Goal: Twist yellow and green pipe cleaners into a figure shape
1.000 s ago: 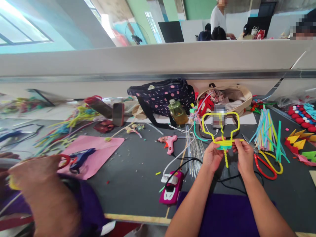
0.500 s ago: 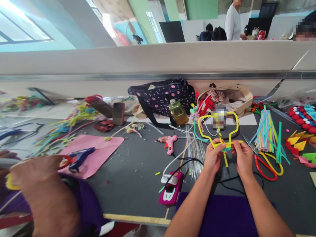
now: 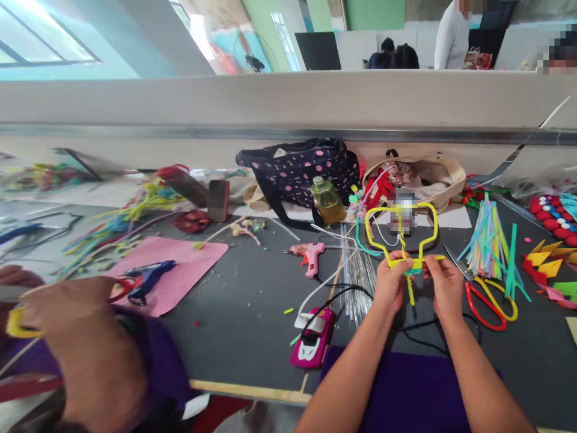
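Observation:
I hold a yellow pipe-cleaner figure upright over the dark table, two loops rising from a crossbar with a teal wrap at its middle. My left hand pinches the left end of the crossbar. My right hand pinches the right end, fingers closed. A short yellow stem hangs down between both hands.
Red and yellow scissors lie right of my hands, beside a bundle of coloured pipe cleaners. A pink glue gun, thin wires, a magenta car-shaped item and a spotted bag lie left. A co-worker's hand works at far left.
The figure has dropped slightly and its teal wrap is more covered by my fingers. The view shifted a little; the person standing in the background moved right.

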`<action>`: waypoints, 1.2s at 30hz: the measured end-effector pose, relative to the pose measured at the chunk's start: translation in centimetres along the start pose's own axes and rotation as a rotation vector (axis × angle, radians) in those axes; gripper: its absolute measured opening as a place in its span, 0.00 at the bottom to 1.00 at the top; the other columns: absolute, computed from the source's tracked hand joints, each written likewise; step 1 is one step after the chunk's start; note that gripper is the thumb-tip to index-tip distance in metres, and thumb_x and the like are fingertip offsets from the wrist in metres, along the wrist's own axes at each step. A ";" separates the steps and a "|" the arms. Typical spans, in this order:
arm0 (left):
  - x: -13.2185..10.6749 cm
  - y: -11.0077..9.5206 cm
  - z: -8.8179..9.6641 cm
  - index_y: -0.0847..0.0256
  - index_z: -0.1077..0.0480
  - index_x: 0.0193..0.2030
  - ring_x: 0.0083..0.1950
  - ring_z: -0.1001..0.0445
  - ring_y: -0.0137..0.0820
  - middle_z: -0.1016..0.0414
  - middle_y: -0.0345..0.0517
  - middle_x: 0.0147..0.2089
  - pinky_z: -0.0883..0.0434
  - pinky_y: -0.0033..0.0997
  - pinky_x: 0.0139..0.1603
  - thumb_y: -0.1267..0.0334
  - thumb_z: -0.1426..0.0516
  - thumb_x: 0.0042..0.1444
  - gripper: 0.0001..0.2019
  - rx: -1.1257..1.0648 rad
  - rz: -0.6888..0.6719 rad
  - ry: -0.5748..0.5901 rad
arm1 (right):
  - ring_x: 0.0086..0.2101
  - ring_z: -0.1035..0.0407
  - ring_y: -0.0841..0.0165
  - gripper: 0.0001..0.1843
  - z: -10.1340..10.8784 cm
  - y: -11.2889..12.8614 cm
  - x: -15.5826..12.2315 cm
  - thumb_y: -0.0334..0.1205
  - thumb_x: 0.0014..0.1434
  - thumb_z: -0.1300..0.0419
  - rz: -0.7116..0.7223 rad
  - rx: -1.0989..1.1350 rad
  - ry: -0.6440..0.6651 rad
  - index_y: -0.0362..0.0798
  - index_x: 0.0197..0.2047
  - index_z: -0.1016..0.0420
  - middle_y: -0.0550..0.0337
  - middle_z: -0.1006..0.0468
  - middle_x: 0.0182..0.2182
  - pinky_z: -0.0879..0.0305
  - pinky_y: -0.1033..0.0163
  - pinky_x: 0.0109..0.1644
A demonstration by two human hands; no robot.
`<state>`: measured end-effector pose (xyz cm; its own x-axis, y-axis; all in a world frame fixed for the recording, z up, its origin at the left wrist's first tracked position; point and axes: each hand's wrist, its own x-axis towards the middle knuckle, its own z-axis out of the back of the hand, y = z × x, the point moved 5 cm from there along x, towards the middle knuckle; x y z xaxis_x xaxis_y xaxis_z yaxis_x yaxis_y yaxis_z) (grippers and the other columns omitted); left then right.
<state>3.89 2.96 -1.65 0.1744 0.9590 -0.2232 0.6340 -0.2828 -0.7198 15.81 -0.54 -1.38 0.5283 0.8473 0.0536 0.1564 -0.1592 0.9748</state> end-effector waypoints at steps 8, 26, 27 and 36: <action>-0.1 0.4 -0.2 0.64 0.30 0.30 0.23 0.32 0.23 0.30 0.36 0.25 0.34 0.21 0.20 0.66 0.32 0.38 0.13 0.041 0.009 0.012 | 0.25 0.33 0.71 0.15 0.5 0.4 0.1 0.50 0.51 0.34 0.051 -0.046 -0.058 0.46 0.30 0.23 0.62 0.24 0.23 0.38 0.67 0.28; -0.1 0.0 -0.2 0.64 0.30 0.31 0.23 0.31 0.23 0.29 0.37 0.25 0.33 0.21 0.21 0.64 0.31 0.38 0.15 0.060 -0.009 0.007 | 0.25 0.34 0.72 0.15 -0.1 -0.2 0.2 0.49 0.48 0.31 0.015 -0.021 0.023 0.46 0.32 0.22 0.61 0.23 0.26 0.37 0.67 0.27; -0.1 0.0 -0.1 0.64 0.30 0.31 0.23 0.31 0.23 0.29 0.37 0.25 0.33 0.21 0.21 0.64 0.31 0.38 0.15 0.053 -0.013 0.001 | 0.24 0.35 0.72 0.15 -0.1 -0.3 0.2 0.49 0.48 0.32 0.019 -0.029 0.024 0.45 0.32 0.22 0.61 0.23 0.25 0.37 0.67 0.27; 0.1 0.0 -0.5 0.65 0.28 0.33 0.25 0.30 0.24 0.27 0.39 0.27 0.32 0.23 0.24 0.66 0.33 0.41 0.12 -0.019 -0.012 0.073 | 0.24 0.34 0.71 0.16 0.0 -0.6 0.3 0.49 0.47 0.31 0.024 0.000 -0.047 0.45 0.32 0.23 0.61 0.24 0.24 0.36 0.66 0.27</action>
<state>4.25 3.04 -1.37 0.2205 0.9612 -0.1657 0.6508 -0.2715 -0.7091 15.86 -0.20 -1.90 0.5705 0.8185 0.0670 0.1430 -0.1793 0.9733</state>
